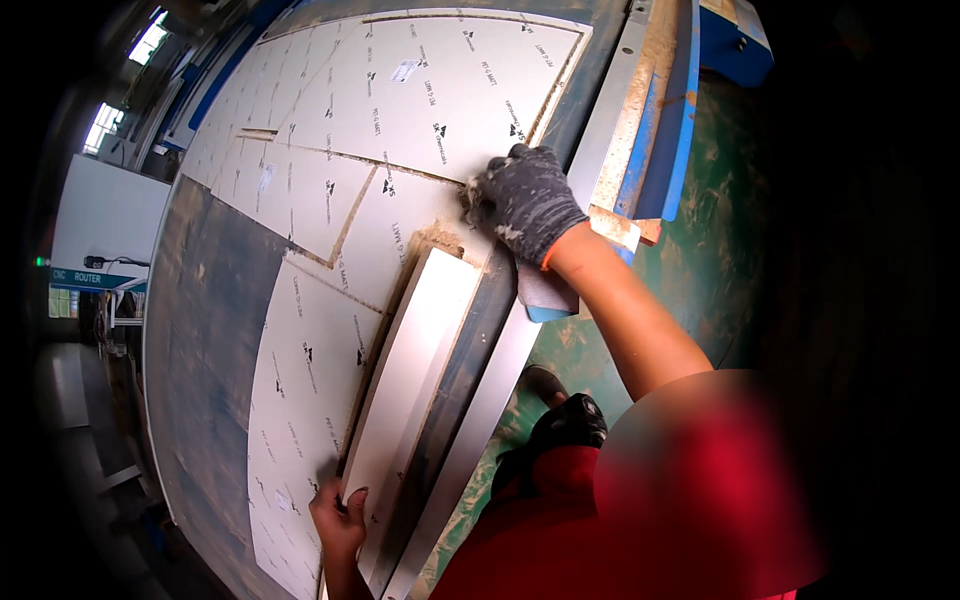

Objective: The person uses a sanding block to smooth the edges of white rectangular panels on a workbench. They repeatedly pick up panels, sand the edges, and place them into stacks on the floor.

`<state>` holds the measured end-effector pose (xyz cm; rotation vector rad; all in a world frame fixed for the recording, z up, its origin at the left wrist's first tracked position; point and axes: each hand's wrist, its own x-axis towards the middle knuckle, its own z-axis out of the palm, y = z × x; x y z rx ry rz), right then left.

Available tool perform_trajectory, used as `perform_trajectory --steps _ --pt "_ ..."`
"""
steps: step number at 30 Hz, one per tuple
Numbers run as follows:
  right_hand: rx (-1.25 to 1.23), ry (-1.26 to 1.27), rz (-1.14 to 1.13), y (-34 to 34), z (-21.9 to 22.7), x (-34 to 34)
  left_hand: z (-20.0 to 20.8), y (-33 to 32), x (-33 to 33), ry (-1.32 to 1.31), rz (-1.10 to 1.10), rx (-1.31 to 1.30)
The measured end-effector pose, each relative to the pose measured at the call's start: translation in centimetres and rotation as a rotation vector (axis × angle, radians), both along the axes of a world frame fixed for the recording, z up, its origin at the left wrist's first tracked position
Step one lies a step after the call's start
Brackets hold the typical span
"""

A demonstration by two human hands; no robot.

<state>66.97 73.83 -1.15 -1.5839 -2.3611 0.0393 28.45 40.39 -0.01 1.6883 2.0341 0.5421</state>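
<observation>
A long narrow white board strip (415, 345) lies along the near edge of the cutting bed, apart from the large film-covered white sheet (330, 360). At its lower end my bare left hand (341, 515) is closed on its left edge, thumb on top and fingers down in the gap. My right hand (530, 203), in a dusty dark grey knit glove, is closed over the sheet's right edge, just beyond the strip's far end. Something pale and fuzzy shows under its fingers, too blurred to make out. Brown sawdust (437, 238) is heaped between that hand and the strip.
Cut grooves (355, 215) divide the sheet into several panels. Dark bare bed (215, 300) shows at the left. A metal rail (465, 450) runs along the near side, with a dusty blue trough (645, 130) at the upper right. Green floor (690, 235) lies beyond.
</observation>
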Motion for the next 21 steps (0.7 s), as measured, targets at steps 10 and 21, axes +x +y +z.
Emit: perform_trajectory --steps 10,21 --pt "-0.106 0.141 0.297 -0.8 -1.2 1.0 0.4 0.8 0.5 -0.089 0.018 -0.01" --pt "-0.387 0.328 0.422 0.9 -2.3 -0.1 -0.7 0.6 -1.1 -0.125 -0.01 -0.041"
